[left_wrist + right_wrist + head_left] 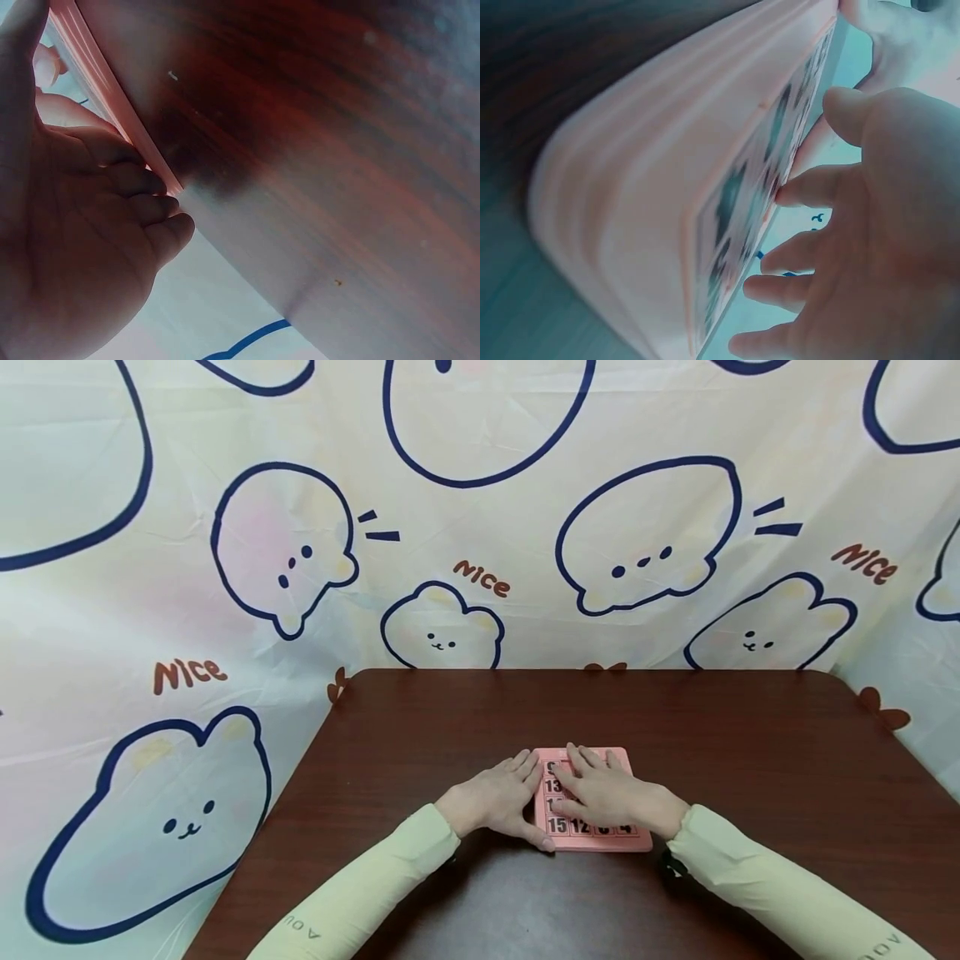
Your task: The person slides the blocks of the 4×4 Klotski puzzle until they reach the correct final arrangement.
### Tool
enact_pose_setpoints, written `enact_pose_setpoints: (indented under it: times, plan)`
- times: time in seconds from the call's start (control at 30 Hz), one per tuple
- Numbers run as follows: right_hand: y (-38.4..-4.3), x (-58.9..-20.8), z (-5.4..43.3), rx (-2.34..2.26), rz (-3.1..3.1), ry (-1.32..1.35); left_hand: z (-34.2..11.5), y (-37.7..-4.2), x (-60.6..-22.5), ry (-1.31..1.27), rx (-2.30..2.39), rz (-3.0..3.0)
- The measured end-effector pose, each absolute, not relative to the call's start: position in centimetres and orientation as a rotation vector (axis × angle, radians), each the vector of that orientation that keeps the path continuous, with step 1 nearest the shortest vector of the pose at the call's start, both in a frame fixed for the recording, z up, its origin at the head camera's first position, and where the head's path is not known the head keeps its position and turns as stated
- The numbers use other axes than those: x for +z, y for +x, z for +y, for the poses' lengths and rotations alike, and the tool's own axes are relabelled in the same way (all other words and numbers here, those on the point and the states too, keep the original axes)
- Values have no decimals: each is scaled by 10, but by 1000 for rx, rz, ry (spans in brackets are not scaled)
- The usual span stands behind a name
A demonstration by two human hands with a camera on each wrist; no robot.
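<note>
A pink number slide puzzle [592,843] lies flat on the table, with black numbers on its tiles; 15 and 12 show in the near row. My left hand [495,797] rests along its left edge, fingers extended and thumb at the near left corner. In the left wrist view, fingertips of that hand [82,225] touch the pink side wall [105,82]. Over the tiles spreads my right hand [607,797], covering much of the middle and right. The right wrist view shows that hand [892,225] with a fingertip touching the tile face.
The dark brown wooden table [435,727] extends around the puzzle on all sides. A pale cloth [525,527] with blue cartoon outlines hangs behind and to the left. Light green sleeves [375,885] cover both forearms.
</note>
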State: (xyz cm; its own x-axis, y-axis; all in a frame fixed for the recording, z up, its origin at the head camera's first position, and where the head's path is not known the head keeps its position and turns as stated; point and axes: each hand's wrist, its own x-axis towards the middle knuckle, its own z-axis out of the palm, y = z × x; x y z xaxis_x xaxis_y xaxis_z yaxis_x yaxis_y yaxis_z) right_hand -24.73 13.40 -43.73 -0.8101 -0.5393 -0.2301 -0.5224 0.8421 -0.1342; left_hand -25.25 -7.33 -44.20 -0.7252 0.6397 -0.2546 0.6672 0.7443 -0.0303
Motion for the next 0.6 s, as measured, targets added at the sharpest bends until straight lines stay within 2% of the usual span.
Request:
enact_pose_setpoints:
  times: [0.6]
  plan:
    - [-245,-439,183,-141,2834,-698,-74,-252,-442,1008,-147,2713]
